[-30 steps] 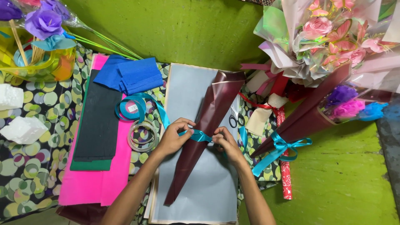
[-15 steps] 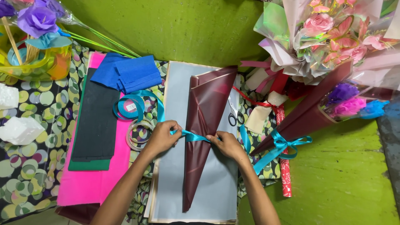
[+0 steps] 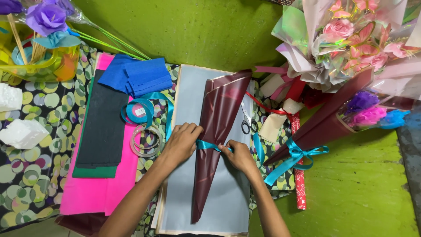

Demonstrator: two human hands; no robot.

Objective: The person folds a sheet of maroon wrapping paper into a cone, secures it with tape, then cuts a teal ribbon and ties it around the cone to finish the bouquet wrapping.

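Since the earlier pictures, the maroon paper cone has swung from a slant to stand nearly straight up and down on the grey sheet, mouth at twelve o'clock, tip at six — and my hands have settled at its waist, so I judge the teal ribbon is now seated around the cone and being drawn snug. My left hand lies at the cone's nine o'clock edge, palm down, fingers curled over onto the paper, its grip closed on the ribbon's left end as far as I can see. My right hand sits at four o'clock of the band, thumb and forefinger pinched together on the ribbon's other end, wrist angled back toward me. Both forearms come up from six o'clock and converge on the cone. Off at nine o'clock of my left hand the ribbon spools rest on the patterned desk cloth; scissors lie just beside the cone at two o'clock — untouched.
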